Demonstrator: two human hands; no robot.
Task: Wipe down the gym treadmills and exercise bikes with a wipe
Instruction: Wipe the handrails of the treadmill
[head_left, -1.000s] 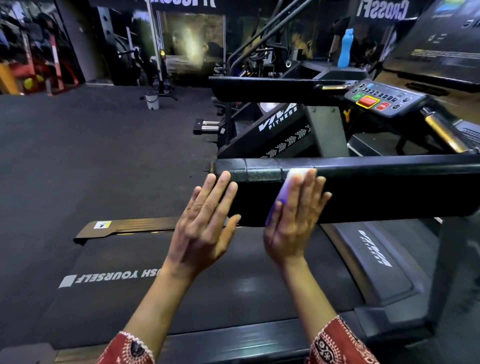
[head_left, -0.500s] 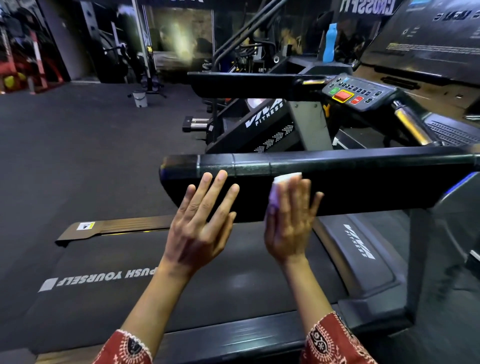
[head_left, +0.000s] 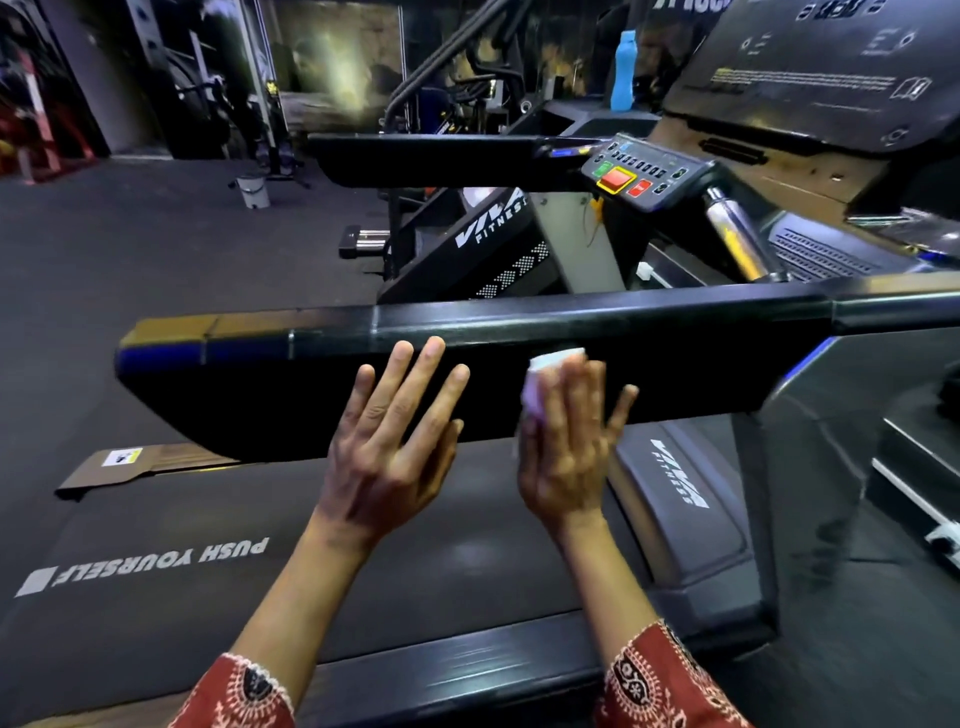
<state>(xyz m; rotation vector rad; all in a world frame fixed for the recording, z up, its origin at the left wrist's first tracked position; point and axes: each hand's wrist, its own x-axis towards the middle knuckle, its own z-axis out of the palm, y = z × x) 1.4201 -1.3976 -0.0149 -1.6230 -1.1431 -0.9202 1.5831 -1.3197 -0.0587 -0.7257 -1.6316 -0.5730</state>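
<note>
White wipe (head_left: 551, 370): folded small and pressed against the near side face of the black handrail (head_left: 701, 364), just under the rail's top edge and about midway along it. Fingers hide most of it.
Right hand (head_left: 566, 457): flat, fingers straight and a little spread. It presses the wipe to the rail and is not curled round it.
Left hand (head_left: 389, 447): flat as well, fingers straight and spread, holding nothing. Its fingertips lie over the rail's face just beside the right hand. We cannot tell whether they touch it.
Handrail surface: dark and dull, with a worn tan and blue patch at its free left end. We see no sheen or streak that separates wiped from unwiped.
Step in hand: we judge that the side face of this one rail is being wiped.
Done: we can confirm nothing as finished.
Left on this machine: the rail's top and free end, the console (head_left: 639, 174) with its coloured buttons, the belt (head_left: 311, 545) and the grey foot rail (head_left: 680, 493) along the belt's right edge.
Left beyond: the second treadmill (head_left: 441, 156) behind, then the exercise bikes, none of which we can plainly pick out.
Progress: early, in our judgement.
Also there: a blue bottle (head_left: 623, 70) stands on the far machine.
</note>
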